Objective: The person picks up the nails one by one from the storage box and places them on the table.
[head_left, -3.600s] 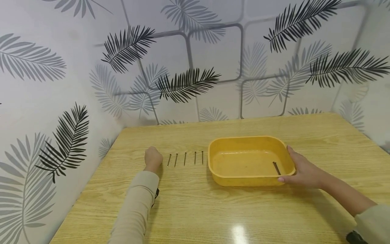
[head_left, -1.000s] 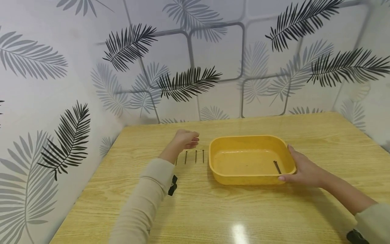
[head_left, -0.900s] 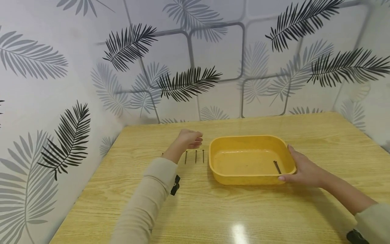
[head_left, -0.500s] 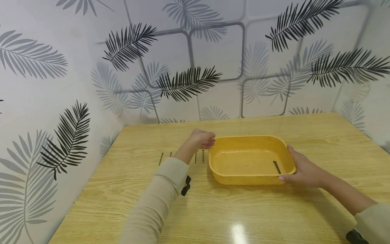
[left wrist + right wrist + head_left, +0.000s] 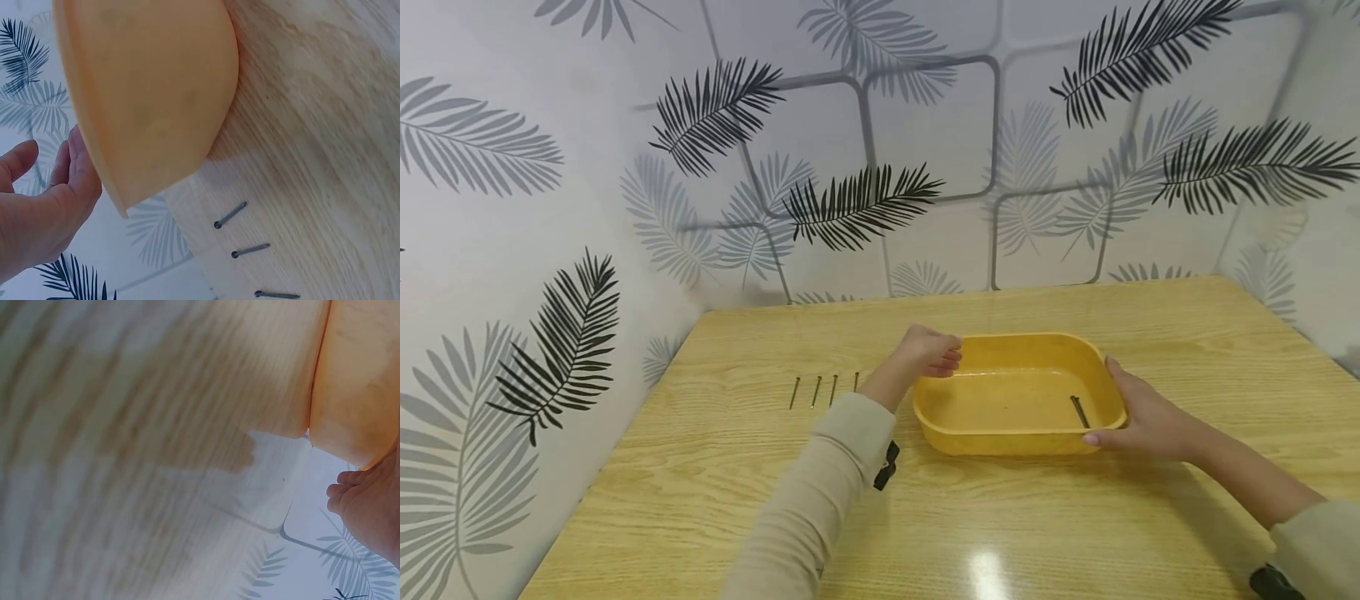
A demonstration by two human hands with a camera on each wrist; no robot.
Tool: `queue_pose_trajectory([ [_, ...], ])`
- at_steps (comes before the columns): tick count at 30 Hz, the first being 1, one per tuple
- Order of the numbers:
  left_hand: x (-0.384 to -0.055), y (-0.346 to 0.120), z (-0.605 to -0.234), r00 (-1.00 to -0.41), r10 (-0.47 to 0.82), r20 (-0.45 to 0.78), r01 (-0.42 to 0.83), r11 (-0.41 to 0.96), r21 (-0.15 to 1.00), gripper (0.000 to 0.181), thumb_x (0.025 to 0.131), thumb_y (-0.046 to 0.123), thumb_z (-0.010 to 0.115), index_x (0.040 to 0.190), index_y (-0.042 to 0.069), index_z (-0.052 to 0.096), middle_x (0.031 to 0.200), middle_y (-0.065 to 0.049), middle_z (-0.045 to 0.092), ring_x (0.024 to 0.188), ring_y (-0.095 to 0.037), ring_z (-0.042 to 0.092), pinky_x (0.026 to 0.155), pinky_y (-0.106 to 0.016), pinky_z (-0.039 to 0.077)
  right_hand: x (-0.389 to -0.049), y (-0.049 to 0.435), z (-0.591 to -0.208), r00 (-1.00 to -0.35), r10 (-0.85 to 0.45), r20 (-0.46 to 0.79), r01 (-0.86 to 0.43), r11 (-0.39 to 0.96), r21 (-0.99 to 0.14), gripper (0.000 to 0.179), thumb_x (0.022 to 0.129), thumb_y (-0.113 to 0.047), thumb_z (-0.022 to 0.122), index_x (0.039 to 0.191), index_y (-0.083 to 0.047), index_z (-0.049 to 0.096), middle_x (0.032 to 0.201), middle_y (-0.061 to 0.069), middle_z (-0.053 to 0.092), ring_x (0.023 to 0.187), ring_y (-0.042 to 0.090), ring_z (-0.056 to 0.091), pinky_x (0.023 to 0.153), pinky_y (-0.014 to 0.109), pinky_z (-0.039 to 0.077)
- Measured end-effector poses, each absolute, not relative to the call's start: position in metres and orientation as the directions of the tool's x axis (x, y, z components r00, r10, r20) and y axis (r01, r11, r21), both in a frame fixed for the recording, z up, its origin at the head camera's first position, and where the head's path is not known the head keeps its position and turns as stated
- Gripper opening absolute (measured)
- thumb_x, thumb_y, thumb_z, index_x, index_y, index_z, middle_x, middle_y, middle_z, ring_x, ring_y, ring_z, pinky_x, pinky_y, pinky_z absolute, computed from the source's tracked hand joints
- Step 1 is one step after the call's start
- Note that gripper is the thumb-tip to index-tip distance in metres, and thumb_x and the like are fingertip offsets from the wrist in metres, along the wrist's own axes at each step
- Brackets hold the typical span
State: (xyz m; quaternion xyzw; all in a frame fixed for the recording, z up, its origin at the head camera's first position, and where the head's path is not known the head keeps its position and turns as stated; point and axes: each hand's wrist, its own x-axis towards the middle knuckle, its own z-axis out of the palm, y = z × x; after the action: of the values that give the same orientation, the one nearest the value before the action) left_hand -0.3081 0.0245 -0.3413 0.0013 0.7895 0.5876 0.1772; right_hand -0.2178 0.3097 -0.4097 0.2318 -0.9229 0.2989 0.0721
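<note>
A yellow plastic tub (image 5: 1000,444) stands on the table, with a couple of dark nails (image 5: 1079,412) lying inside near its right end. My right hand (image 5: 1150,417) grips that end, thumb over the near corner of the rim and fingers along the outside. My left hand (image 5: 931,352) is at the tub's far left corner, overlapping the rim. In the left wrist view, thumb and fingers of the left hand (image 5: 53,200) are spread apart with nothing between them. Left of the tub, several nails (image 5: 816,392) lie in a spaced row, partly hidden by my left forearm.
The wooden table (image 5: 1000,517) reaches back to a wall (image 5: 925,242) papered with leaf patterns. Another papered wall (image 5: 467,250) runs along the left side. Light glares off the tabletop near the front.
My left hand has moved right from the left end of the nail row to the tub. A nail now lies where that hand was earlier. The right hand and tub have stayed put.
</note>
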Motion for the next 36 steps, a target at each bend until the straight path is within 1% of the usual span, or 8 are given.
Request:
queue_pose_trajectory([
  [4, -0.304, 0.032, -0.344, -0.935, 0.227, -0.272, -0.196, 0.31, 0.93, 0.034, 0.09, 0.013, 0.059, 0.116, -0.009, 0.057, 0.108, -0.022, 0.066, 0.071, -0.017, 0.062, 0.079, -0.031, 0.057, -0.219, 0.31, -0.41, -0.865, -0.398, 0.305, -0.501, 0.709, -0.497, 0.106, 0.071, -0.027, 0.079, 0.144, 0.009, 0.011, 0.139, 0.029, 0.037, 0.114, 0.032, 0.047, 0.087, 0.002, 0.034],
  [8, -0.299, 0.041, -0.348, -0.926, 0.261, -0.271, -0.183, 0.319, 0.93, 0.034, 0.09, 0.013, 0.059, 0.115, -0.009, 0.057, 0.108, -0.021, 0.066, 0.083, -0.024, 0.067, 0.081, -0.032, 0.057, -0.22, 0.31, -0.41, -0.855, -0.404, 0.325, -0.517, 0.707, -0.483, 0.103, 0.07, -0.026, 0.08, 0.143, 0.009, 0.016, 0.132, 0.023, 0.046, 0.103, 0.021, 0.052, 0.081, 0.01, 0.044],
  [13, -0.293, 0.053, -0.354, -0.92, 0.274, -0.281, -0.185, 0.329, 0.926, 0.036, 0.09, 0.013, 0.059, 0.117, -0.009, 0.056, 0.108, -0.021, 0.066, 0.095, -0.029, 0.067, 0.082, -0.033, 0.057, -0.219, 0.31, -0.41, -0.863, -0.397, 0.312, -0.504, 0.707, -0.496, 0.104, 0.07, -0.026, 0.08, 0.143, 0.009, 0.014, 0.134, 0.025, 0.043, 0.108, 0.026, 0.05, 0.083, 0.005, 0.039],
  [18, -0.29, 0.068, -0.363, -0.933, 0.231, -0.275, -0.186, 0.342, 0.921, 0.036, 0.089, 0.013, 0.06, 0.117, -0.01, 0.057, 0.105, -0.022, 0.068, 0.095, -0.03, 0.067, 0.081, -0.035, 0.057, -0.218, 0.309, -0.41, -0.875, -0.388, 0.291, -0.485, 0.71, -0.51, 0.107, 0.071, -0.027, 0.079, 0.143, 0.011, 0.01, 0.14, 0.031, 0.034, 0.117, 0.037, 0.045, 0.086, -0.002, 0.028],
  [29, -0.283, 0.091, -0.369, -0.936, 0.193, -0.293, -0.219, 0.333, 0.917, 0.038, 0.086, 0.011, 0.064, 0.116, -0.011, 0.055, 0.099, -0.022, 0.069, 0.092, -0.031, 0.068, 0.081, -0.036, 0.057, -0.219, 0.31, -0.409, -0.872, -0.392, 0.294, -0.49, 0.702, -0.517, 0.108, 0.071, -0.027, 0.079, 0.143, 0.012, 0.008, 0.141, 0.034, 0.031, 0.12, 0.04, 0.043, 0.087, -0.005, 0.023],
  [32, -0.28, 0.098, -0.372, -0.936, 0.185, -0.299, -0.226, 0.335, 0.915, 0.034, 0.086, 0.01, 0.065, 0.112, -0.011, 0.057, 0.096, -0.022, 0.07, 0.09, -0.032, 0.068, 0.08, -0.037, 0.057, -0.22, 0.311, -0.408, -0.886, -0.374, 0.273, -0.464, 0.715, -0.524, 0.109, 0.072, -0.028, 0.078, 0.144, 0.012, 0.006, 0.142, 0.034, 0.029, 0.122, 0.042, 0.042, 0.093, -0.001, 0.026],
  [33, -0.279, 0.101, -0.373, -0.936, 0.182, -0.302, -0.23, 0.334, 0.914, 0.032, 0.085, 0.009, 0.066, 0.109, -0.011, 0.058, 0.094, -0.022, 0.07, 0.089, -0.032, 0.068, 0.079, -0.037, 0.057, -0.219, 0.31, -0.408, -0.892, -0.369, 0.261, -0.452, 0.721, -0.526, 0.109, 0.073, -0.028, 0.078, 0.143, 0.012, 0.005, 0.142, 0.035, 0.027, 0.123, 0.045, 0.04, 0.098, 0.006, 0.029],
  [36, -0.276, 0.108, -0.378, -0.932, 0.182, -0.314, -0.236, 0.352, 0.906, 0.028, 0.084, 0.009, 0.067, 0.104, -0.009, 0.06, 0.09, -0.021, 0.07, 0.087, -0.032, 0.068, 0.077, -0.037, 0.058, -0.218, 0.31, -0.408, -0.902, -0.355, 0.245, -0.431, 0.737, -0.52, 0.109, 0.073, -0.03, 0.078, 0.143, 0.013, 0.006, 0.142, 0.035, 0.028, 0.122, 0.045, 0.041, 0.098, 0.012, 0.034],
])
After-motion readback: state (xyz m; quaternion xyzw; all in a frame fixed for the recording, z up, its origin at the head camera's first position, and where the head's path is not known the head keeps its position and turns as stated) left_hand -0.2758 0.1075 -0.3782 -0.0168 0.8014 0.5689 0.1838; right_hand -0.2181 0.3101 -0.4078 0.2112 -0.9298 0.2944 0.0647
